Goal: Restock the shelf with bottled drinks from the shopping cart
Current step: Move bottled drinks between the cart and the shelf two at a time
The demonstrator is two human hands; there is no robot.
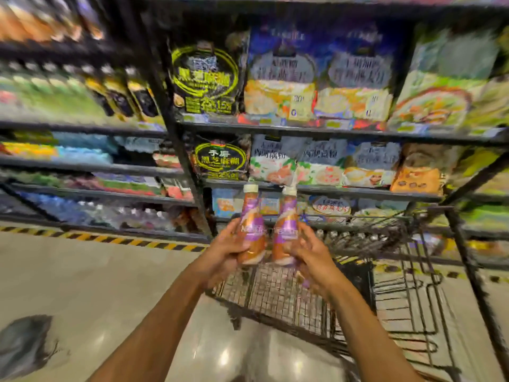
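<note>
Two drinks: orange-brown bottles with purple labels and white caps, held side by side, nearly touching, above the front edge of the shopping cart.
In the left hand: the left bottle, roughly upright, fingers and thumb curled round its lower body; its cap sits level with the front edge of a shelf board.
In the right hand: the right bottle, fingers wrapped round its lower half, its cap leaning a little away from the other bottle.
Under the right palm: a scrap of purple and orange shows; what it is cannot be told.
Cart: black wire mesh, its basket directly below the two bottles, its frame running to the right edge of the view.
Shelf: dark metal rack behind the bottles, every board lined with printed packets, much blurred.
Lower left boards: rows of bottled goods, too blurred to read.
Floor: pale glossy tiles, with striped tape in yellow and black along the foot of the rack.
</note>
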